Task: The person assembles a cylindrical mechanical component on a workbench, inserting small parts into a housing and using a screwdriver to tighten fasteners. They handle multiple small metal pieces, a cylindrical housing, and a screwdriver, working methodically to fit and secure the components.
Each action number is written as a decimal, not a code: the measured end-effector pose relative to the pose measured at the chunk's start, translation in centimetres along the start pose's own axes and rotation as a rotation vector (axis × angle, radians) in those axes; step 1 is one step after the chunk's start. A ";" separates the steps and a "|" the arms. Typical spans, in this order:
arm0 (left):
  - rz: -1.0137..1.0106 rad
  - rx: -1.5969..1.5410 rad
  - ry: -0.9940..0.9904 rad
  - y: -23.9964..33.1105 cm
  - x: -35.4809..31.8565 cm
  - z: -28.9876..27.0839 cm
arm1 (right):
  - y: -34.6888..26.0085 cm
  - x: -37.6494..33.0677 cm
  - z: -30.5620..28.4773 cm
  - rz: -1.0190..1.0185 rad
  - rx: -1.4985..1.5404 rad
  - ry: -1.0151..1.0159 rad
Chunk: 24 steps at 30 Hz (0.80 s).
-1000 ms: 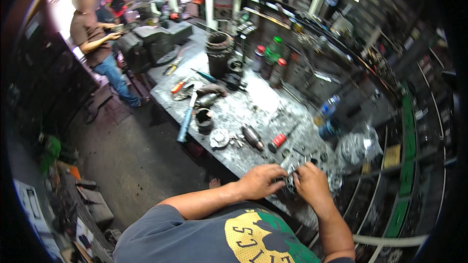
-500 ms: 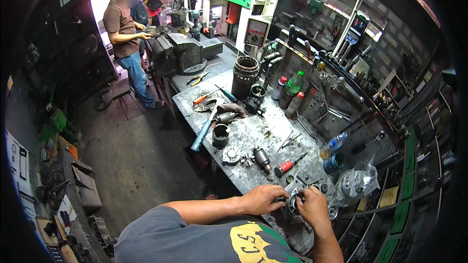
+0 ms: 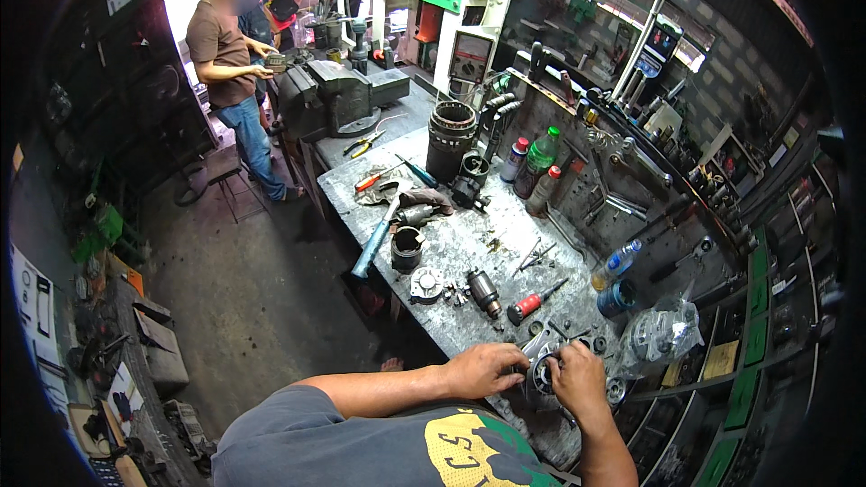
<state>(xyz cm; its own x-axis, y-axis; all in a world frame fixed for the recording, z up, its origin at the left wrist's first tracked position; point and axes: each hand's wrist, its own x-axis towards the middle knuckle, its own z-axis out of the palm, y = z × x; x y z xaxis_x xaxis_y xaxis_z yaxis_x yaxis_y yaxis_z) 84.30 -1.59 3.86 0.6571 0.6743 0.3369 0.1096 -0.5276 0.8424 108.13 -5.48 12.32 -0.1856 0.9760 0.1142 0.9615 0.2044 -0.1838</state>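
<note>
At the near end of the bench, a grey metal housing with a dark round opening point(image 3: 542, 373) sits between my hands. My left hand point(image 3: 487, 370) grips its left side with curled fingers. From the right, my right hand point(image 3: 579, 379) closes on its rim, thumb and fingers at the round opening; any smaller part in those fingers is hidden. Just beyond lie a red-handled screwdriver point(image 3: 534, 303) and a motor armature point(image 3: 484, 292). A round metal end cover point(image 3: 427, 285) lies farther left, near a hollow dark cylinder point(image 3: 407, 249).
A blue-handled hammer point(image 3: 372, 245) overhangs the bench's left edge. Bottles point(image 3: 541, 155) stand by the tool panel, and a plastic-wrapped part point(image 3: 663, 335) lies at right. A bench vise point(image 3: 334, 95) sits at the far end, where a co-worker point(image 3: 230, 72) stands holding a small block-like part.
My hands stay at the metal housing, with only slight finger shifts. The co-worker's hands have lifted and turned the block-like part. The whole view has shifted slightly.
</note>
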 end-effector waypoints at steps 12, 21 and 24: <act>0.007 -0.021 0.015 -0.5 0.3 0.1 | -0.4 0.5 -0.3 0.025 0.129 0.050; -0.015 0.003 -0.013 -1.3 0.3 -0.2 | 0.3 0.5 -0.9 -0.048 0.194 -0.036; -0.028 -0.004 -0.011 -1.4 0.3 0.0 | 0.5 0.5 -1.4 -0.075 0.198 -0.067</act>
<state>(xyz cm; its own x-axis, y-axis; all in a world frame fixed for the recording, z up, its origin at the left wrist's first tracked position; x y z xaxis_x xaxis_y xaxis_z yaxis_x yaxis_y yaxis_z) 84.33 -0.67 2.72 0.6622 0.6830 0.3082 0.1256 -0.5066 0.8530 108.86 -5.03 13.67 -0.2750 0.9588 0.0709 0.8869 0.2815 -0.3662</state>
